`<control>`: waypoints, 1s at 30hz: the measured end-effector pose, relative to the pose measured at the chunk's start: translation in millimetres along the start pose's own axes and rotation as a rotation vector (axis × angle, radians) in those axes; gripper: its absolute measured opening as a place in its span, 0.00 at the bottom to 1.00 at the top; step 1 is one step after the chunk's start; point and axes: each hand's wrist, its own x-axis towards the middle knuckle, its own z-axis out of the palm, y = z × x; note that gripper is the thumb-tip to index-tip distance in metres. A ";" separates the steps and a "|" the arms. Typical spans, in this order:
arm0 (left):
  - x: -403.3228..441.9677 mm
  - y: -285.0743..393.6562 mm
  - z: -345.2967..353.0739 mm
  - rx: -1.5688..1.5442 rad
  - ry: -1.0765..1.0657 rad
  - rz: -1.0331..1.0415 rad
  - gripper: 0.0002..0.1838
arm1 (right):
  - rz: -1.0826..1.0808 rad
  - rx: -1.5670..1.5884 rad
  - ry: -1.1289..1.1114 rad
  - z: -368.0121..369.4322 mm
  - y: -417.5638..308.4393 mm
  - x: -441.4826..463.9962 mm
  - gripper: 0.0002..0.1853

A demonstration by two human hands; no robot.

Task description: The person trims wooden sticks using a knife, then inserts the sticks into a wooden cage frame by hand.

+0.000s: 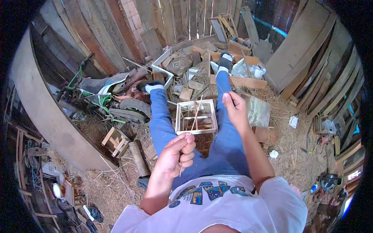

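My left hand (179, 154) is closed in a fist around a thin pale stick (194, 123), which slants up and away from me and pokes out below the fist. Beyond it, between my legs, sits a small white-edged wooden frame (178, 118) with a brown crossbar and several thin sticks across its inside. The stick's far end overlaps this frame in view; whether they touch I cannot tell. My right hand (235, 109) is by my right knee, thumb and fingers pressed together. Anything in that pinch is hidden or too small to name.
Scrap wood (185, 94) and an open wooden box (248, 82) lie past my feet. On the left are a dirty small motorbike (105, 89), a log (138, 158) and a small wooden crate (115, 142). Boards (301, 46) lean on the right. Straw (289, 151) covers the ground.
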 end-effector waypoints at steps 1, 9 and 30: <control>1.6 -0.4 -1.6 0.030 0.031 0.018 0.06 | 0.101 0.123 -0.054 1.1 -7.2 -5.3 0.15; 3.0 -0.1 -8.6 0.062 0.016 -0.067 0.06 | 0.385 0.472 -0.310 26.0 -61.8 -10.7 0.09; 63.1 -21.1 -13.0 0.721 0.282 0.931 0.14 | 0.466 0.953 -0.117 51.5 -73.3 -48.3 0.07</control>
